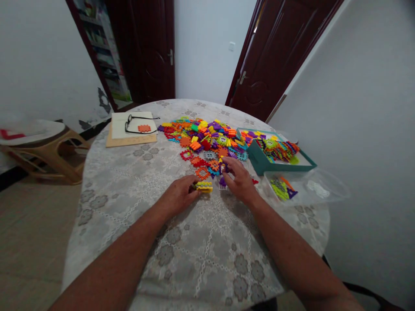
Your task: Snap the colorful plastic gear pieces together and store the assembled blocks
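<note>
From the head view, I see a round bench (119, 185) under a grey flowery cloth. The left hand (182, 194) pinches a small stack of yellow, bumpy plastic pieces (205, 187), in front of a big heap of bright plastic pieces (202, 136). The right hand (240, 180) is curled at the heap's near edge, by some purple plastic bits (222, 169); I can't tell if it holds one. A dark green open box (279, 166) sits to the right.
</note>
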`<state>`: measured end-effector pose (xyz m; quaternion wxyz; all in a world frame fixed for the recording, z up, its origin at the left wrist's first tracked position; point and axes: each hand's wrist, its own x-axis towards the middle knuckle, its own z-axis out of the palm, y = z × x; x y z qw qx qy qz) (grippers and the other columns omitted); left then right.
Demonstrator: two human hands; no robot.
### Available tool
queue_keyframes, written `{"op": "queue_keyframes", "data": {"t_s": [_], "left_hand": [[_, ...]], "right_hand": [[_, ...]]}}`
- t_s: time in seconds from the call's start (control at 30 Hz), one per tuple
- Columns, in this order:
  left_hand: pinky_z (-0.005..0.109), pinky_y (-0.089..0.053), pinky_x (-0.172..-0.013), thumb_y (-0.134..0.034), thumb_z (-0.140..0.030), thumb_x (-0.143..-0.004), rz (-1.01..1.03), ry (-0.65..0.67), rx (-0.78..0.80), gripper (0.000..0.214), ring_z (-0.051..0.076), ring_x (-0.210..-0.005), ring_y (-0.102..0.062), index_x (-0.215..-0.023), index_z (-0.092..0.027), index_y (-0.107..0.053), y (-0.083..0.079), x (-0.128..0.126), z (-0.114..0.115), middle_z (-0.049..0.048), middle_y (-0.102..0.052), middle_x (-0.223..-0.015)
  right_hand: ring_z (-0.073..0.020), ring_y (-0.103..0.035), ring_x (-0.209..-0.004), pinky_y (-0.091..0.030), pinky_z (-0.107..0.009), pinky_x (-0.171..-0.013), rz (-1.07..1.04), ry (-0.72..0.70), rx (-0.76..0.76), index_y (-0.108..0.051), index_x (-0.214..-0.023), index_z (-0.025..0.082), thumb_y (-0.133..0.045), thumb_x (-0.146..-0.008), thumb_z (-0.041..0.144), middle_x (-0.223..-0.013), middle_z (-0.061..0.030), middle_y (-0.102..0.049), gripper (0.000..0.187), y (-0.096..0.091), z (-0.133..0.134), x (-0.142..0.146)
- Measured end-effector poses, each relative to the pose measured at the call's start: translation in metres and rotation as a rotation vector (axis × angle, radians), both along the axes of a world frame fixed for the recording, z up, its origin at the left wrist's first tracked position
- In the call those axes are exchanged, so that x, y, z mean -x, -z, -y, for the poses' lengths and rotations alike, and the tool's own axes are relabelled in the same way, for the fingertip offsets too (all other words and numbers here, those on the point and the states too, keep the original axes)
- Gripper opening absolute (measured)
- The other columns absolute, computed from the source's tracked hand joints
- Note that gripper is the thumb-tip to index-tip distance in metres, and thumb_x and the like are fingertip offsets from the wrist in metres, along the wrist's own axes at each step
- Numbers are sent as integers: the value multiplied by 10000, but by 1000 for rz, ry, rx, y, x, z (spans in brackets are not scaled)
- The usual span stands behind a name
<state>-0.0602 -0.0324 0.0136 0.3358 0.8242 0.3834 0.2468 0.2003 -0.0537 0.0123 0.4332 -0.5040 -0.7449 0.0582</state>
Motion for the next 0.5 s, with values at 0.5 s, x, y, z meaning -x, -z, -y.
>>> {"op": "queue_keyframes", "data": {"t_s": [0.5], "left_hand": [[426, -489, -1036, -666, -163, -871, 7, -45, -27, 435, 264, -1129, -672, -1288, -280, -703, 5, 0, -3, 70, -743, -1232]], "right_hand": [[-200, -730, -1104, -567, -388, -1016, -42, -235, 207, -715, -1322, 269, -578, -965, 127, -1217, -59, -771, 408, 12, 9, 32]]}}
